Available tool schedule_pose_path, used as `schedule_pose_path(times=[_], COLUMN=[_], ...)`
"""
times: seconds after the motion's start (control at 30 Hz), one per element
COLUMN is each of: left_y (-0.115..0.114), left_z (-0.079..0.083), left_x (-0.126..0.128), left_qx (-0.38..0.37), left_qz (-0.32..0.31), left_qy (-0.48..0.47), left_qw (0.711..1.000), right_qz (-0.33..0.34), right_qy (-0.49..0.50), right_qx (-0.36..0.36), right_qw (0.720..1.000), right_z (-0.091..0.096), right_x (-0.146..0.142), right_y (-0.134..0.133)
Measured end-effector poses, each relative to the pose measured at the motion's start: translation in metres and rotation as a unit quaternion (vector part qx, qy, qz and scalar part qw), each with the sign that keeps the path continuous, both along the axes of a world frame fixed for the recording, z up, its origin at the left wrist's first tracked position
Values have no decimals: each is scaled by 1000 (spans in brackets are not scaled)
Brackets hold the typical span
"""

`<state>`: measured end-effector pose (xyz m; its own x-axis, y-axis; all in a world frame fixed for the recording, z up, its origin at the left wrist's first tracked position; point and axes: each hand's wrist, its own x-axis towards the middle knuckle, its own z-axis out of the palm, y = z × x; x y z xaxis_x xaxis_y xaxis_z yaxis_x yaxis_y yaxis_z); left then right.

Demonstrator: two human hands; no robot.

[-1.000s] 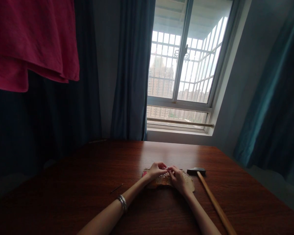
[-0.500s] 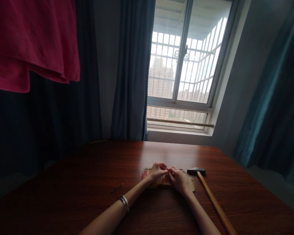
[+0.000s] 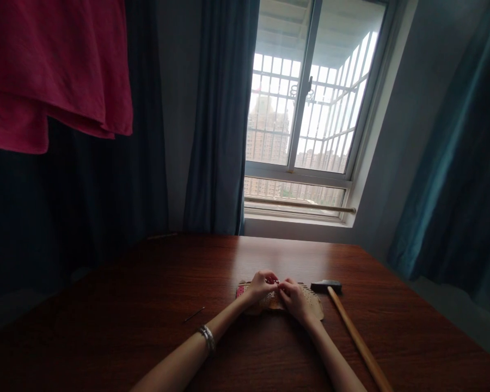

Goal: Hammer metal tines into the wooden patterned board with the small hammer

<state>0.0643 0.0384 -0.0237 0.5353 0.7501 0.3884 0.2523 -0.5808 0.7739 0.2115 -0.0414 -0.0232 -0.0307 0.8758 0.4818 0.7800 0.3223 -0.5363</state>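
Observation:
My left hand (image 3: 259,287) and my right hand (image 3: 294,299) meet over a pale flat board (image 3: 313,306) studded with small pins, lying on the dark wooden table (image 3: 147,305). Both hands have their fingers pinched together on something small and red (image 3: 274,281) at the board's far edge; I cannot make out what it is. A pink patch shows at the board's left end (image 3: 240,291). A silver bracelet (image 3: 205,337) sits on my left wrist.
A hammer with a dark head (image 3: 325,286) and a long wooden handle (image 3: 357,340) lies right of the board. A thin dark pin (image 3: 194,314) lies to the left. Behind the table are a barred window (image 3: 306,120), blue curtains and a hanging red cloth (image 3: 53,65).
The hands stay pinched together over the board, with only slight finger shifts. The view has barely moved.

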Motion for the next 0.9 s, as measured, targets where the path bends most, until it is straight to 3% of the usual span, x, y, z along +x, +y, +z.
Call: schedule_pose_path(times=[0.9], left_y=[-7], left_z=[11], left_x=[-3], left_qx=[10], left_qz=[-6], left_qy=[15], left_qw=[1000], right_qz=[-3], right_qy=[-24], right_qx=[13], right_qw=[1000], right_z=[-3], right_x=[-1], right_y=[0])
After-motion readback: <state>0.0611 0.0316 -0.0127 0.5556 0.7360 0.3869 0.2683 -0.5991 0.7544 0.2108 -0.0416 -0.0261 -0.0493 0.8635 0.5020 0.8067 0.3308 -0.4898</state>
